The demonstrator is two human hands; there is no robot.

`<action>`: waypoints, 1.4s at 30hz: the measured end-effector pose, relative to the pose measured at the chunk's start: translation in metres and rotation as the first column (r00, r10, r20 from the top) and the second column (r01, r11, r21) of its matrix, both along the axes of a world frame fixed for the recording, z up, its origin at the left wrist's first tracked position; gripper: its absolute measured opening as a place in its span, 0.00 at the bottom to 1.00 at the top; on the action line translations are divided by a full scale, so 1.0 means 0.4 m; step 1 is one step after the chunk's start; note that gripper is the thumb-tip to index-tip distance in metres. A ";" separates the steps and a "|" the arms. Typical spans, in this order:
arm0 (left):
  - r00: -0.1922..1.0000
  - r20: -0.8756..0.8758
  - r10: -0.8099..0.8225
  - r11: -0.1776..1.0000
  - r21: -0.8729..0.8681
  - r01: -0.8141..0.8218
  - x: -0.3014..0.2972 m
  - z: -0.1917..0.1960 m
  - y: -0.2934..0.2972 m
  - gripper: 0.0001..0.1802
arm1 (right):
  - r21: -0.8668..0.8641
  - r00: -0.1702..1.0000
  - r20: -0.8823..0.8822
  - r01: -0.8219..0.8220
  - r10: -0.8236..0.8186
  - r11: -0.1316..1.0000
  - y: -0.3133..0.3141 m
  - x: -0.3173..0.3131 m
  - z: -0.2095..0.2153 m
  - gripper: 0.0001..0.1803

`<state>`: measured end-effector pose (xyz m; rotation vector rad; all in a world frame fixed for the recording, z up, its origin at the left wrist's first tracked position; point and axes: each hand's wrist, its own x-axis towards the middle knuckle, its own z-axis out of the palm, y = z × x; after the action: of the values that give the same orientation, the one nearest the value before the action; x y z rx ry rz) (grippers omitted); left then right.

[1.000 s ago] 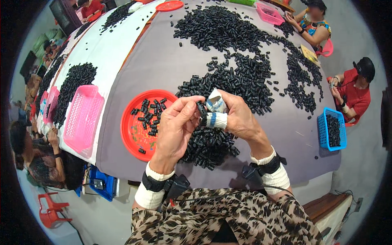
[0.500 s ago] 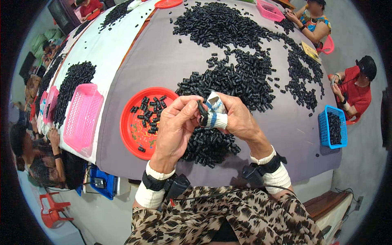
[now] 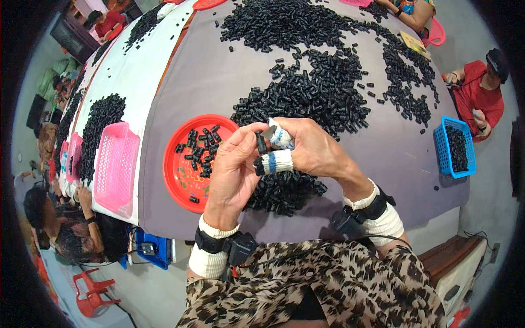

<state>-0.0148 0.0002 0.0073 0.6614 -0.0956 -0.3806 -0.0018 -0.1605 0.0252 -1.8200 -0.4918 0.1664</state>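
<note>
Above the table my left hand (image 3: 228, 169) is closed, pinching a small black ribbed cylindrical part (image 3: 261, 143) between thumb and fingertips. My right hand (image 3: 320, 148) is closed against it from the other side. Out of its grip pokes a small grey, flat, blade-like piece (image 3: 268, 132), touching or nearly touching the top of the part. White wrapping with blue marks (image 3: 282, 139) and a white knitted finger sleeve (image 3: 276, 162) with a blue stripe cover the right digits. Behind both hands lies a heap of similar black parts (image 3: 306, 98), and left of them a red round tray (image 3: 170, 180) holds several.
Pink baskets (image 3: 117, 164) stand on the white-covered table section at left. A blue basket (image 3: 462, 150) of black parts sits at the table's right edge. Several people work around the table, one in a red shirt (image 3: 481, 98) at right. A red stool (image 3: 93, 292) stands lower left.
The view has shifted slightly. My right hand has turned a little and the grey piece now shows at the black part's top. At right, the red-shirted person's hands have moved apart.
</note>
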 end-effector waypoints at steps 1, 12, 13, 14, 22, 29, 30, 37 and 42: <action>1.000 -0.004 0.002 1.000 0.011 -0.002 0.001 -0.004 -0.001 0.13 | 0.004 1.000 -0.003 0.005 -0.005 1.000 -0.002 0.000 0.001 0.22; 0.999 0.038 -0.030 0.999 0.032 0.029 0.000 -0.015 0.000 0.14 | -0.092 1.000 0.008 -0.021 0.021 0.996 -0.006 0.000 0.009 0.24; 0.999 0.031 -0.025 0.999 0.033 0.024 -0.001 -0.014 0.001 0.14 | -0.089 1.000 0.006 -0.021 0.022 0.996 -0.004 -0.001 0.006 0.24; 1.000 0.024 -0.020 0.999 0.033 0.019 -0.003 -0.014 0.001 0.14 | -0.055 1.000 0.003 -0.027 0.027 0.998 -0.003 -0.001 0.003 0.24; 1.000 0.011 -0.017 0.999 0.035 0.016 -0.002 -0.013 -0.004 0.13 | -0.076 0.999 0.039 -0.018 0.021 0.997 -0.003 0.001 -0.012 0.23; 1.000 0.002 -0.021 0.999 0.039 0.021 0.000 -0.012 -0.005 0.12 | -0.071 1.000 0.017 -0.011 0.012 0.997 -0.011 -0.003 0.000 0.23; 1.000 0.002 -0.022 0.999 0.039 0.022 0.000 -0.015 -0.002 0.12 | -0.045 1.000 -0.018 -0.014 0.014 0.999 -0.013 -0.005 0.003 0.23; 0.999 0.034 -0.037 0.999 0.038 0.035 -0.004 -0.022 0.001 0.13 | -0.072 1.000 0.012 -0.012 0.013 0.997 -0.011 -0.005 -0.009 0.23; 0.999 0.036 -0.003 0.994 0.106 -0.001 -0.010 -0.012 -0.001 0.12 | -0.068 0.998 0.056 0.012 -0.009 0.998 -0.010 -0.006 -0.014 0.23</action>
<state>-0.0187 -0.0004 0.0027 0.7729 -0.1105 -0.3764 -0.0042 -0.1646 0.0195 -1.8977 -0.5209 0.1274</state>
